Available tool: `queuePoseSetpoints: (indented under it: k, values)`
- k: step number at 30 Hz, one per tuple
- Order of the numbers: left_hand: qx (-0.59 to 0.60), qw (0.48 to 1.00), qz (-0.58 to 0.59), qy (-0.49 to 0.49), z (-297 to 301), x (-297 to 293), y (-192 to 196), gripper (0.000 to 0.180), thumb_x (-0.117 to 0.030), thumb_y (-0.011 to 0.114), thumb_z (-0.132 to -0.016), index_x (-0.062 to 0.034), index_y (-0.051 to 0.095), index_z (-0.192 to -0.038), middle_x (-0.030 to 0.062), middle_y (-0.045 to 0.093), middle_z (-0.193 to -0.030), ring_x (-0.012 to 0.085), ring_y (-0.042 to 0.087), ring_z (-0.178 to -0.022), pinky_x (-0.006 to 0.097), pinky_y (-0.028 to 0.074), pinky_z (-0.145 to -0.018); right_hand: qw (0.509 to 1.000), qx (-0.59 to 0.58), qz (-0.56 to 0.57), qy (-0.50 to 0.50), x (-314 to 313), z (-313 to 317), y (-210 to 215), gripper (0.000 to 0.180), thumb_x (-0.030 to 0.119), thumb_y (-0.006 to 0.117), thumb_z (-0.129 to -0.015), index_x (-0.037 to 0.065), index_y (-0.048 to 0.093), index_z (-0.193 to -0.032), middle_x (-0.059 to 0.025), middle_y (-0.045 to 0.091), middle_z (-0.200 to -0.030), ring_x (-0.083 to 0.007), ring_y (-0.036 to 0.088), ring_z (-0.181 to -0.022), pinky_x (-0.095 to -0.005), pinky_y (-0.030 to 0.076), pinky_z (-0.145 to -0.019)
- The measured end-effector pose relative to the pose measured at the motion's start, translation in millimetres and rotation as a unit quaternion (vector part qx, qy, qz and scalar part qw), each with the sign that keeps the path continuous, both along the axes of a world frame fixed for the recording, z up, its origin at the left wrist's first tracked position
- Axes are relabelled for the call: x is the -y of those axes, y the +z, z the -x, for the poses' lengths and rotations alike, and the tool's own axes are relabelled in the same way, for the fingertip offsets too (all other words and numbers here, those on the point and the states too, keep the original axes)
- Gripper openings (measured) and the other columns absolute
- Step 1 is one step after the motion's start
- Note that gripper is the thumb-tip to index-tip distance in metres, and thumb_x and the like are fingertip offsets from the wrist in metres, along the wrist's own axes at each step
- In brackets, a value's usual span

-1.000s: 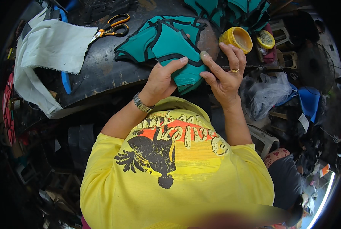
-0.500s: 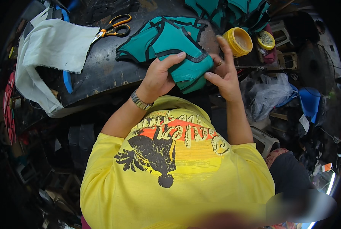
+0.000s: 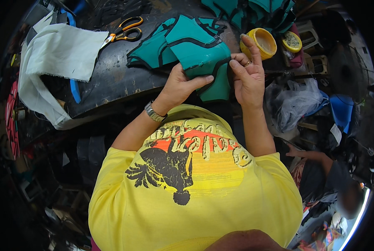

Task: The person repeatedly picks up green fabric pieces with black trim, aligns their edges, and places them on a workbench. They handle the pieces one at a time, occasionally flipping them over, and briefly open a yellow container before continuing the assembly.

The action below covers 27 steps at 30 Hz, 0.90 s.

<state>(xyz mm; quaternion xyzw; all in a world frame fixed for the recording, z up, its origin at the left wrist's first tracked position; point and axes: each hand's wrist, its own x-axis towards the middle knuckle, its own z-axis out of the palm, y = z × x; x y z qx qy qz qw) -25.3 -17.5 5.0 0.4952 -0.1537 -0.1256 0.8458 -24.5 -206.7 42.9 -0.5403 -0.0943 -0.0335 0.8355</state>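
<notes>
My left hand (image 3: 180, 83) grips the near edge of a teal fabric piece (image 3: 199, 52) with black trim, thumb pressed across it. This piece lies over another teal piece (image 3: 149, 50) on the dark worktable (image 3: 107, 79). My right hand (image 3: 247, 73) is beside the piece's right edge, fingers spread and raised, a ring on one finger; its fingertips touch the trim. A metal watch sits on my left wrist.
Orange-handled scissors (image 3: 124, 31) lie at the table's back left beside a white cloth (image 3: 57, 58). An open yellow pot (image 3: 260, 42) and its lid (image 3: 292, 41) stand at the right. More teal pieces (image 3: 249, 10) are stacked behind. Another person's hand (image 3: 298, 152) shows lower right.
The teal piece has been pulled nearer and turned between my hands. My left thumb now lies across it, and my right hand's fingers have lifted and spread.
</notes>
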Motion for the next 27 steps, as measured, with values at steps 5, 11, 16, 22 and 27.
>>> queuePoseSetpoints:
  k: [5, 11, 16, 22, 27]
  values:
    - [-0.032, 0.997, 0.060, -0.023, -1.5, 0.7, -2.3, 0.041, 0.000, 0.072, -0.089, -0.0030, 0.060, -0.127, 0.0032, 0.067, -0.119, 0.0107, 0.063, -0.106, 0.028, 0.053, -0.093, 0.999, 0.020, 0.026, -0.041, 0.3, 0.1, 0.2, 0.065, -0.007, 0.066, -0.089, 0.004, 0.043, -0.148, -0.0040, 0.067, -0.106, -0.0082, 0.061, -0.096, -0.0213, 0.047, -0.088]
    - [-0.049, 0.995, 0.076, -0.033, -0.3, 1.0, -2.4, 0.041, 0.000, 0.070, -0.090, -0.0026, 0.058, -0.129, 0.0035, 0.066, -0.121, 0.0108, 0.062, -0.108, 0.029, 0.052, -0.095, 0.996, 0.044, 0.045, -0.065, -3.5, -0.1, -0.5, 0.066, -0.007, 0.066, -0.089, 0.006, 0.044, -0.149, -0.0012, 0.068, -0.099, -0.0057, 0.060, -0.090, -0.0191, 0.045, -0.083]
    - [-0.061, 0.994, 0.089, -0.032, 1.0, 3.5, -2.1, 0.042, 0.000, 0.069, -0.091, -0.0024, 0.057, -0.131, 0.0036, 0.065, -0.122, 0.0109, 0.061, -0.108, 0.029, 0.052, -0.095, 0.966, 0.114, 0.191, -0.130, -6.3, 2.8, -4.1, 0.061, -0.006, 0.063, -0.092, 0.006, 0.044, -0.149, -0.0006, 0.067, -0.097, -0.0054, 0.059, -0.087, -0.0199, 0.046, -0.084]
    - [-0.074, 0.994, 0.067, -0.039, 1.6, 3.8, 0.0, 0.041, 0.000, 0.067, -0.092, -0.0024, 0.055, -0.132, 0.0042, 0.064, -0.122, 0.0114, 0.061, -0.109, 0.030, 0.053, -0.094, 0.931, 0.170, 0.280, -0.162, -3.4, 4.7, -6.6, 0.059, -0.003, 0.057, -0.098, 0.006, 0.034, -0.152, -0.0041, 0.066, -0.098, -0.0091, 0.060, -0.091, -0.0235, 0.047, -0.090]
    - [-0.106, 0.988, 0.102, -0.044, 3.4, 0.8, 2.2, 0.042, 0.001, 0.066, -0.092, -0.0033, 0.055, -0.132, 0.0044, 0.064, -0.123, 0.0128, 0.062, -0.109, 0.031, 0.053, -0.094, 0.972, 0.111, 0.163, -0.130, 10.8, 2.0, -7.5, 0.037, 0.005, 0.056, -0.101, 0.003, 0.049, -0.138, -0.0052, 0.063, -0.109, -0.0113, 0.060, -0.095, -0.0267, 0.048, -0.091]
